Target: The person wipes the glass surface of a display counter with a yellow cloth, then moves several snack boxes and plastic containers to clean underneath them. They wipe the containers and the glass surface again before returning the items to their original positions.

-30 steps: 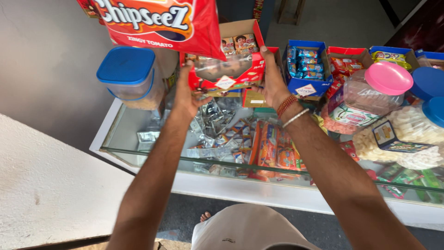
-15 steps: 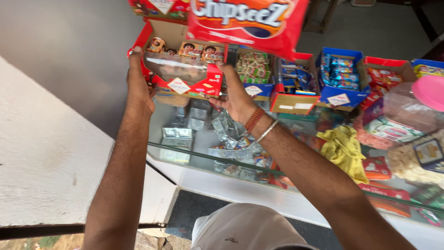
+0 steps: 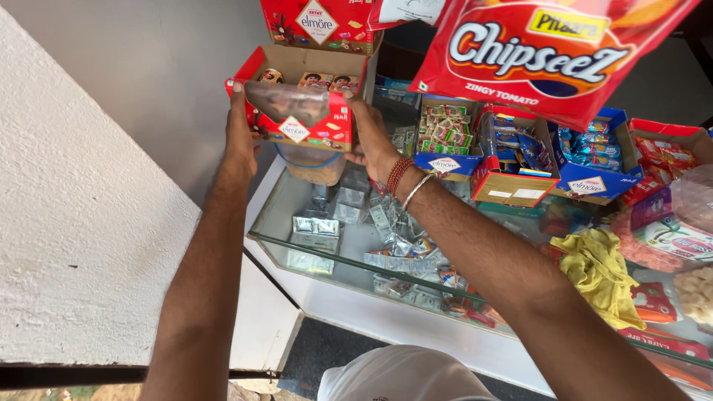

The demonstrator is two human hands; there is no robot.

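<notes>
Red box [image 3: 297, 122] between left hand [image 3: 239, 141], right hand [image 3: 371, 141].

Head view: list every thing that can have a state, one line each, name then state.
Red carton: open-topped, lifted, gripped at both ends.
Left hand: closed on the carton's left end.
Right hand: closed on the carton's right end.
Clear plastic jar: under the carton, top hidden.
Blue cartons: open, filled with packets.
Yellow cloth: crumpled on the glass counter.
Red snack bag: hanging overhead, sealed.
</notes>
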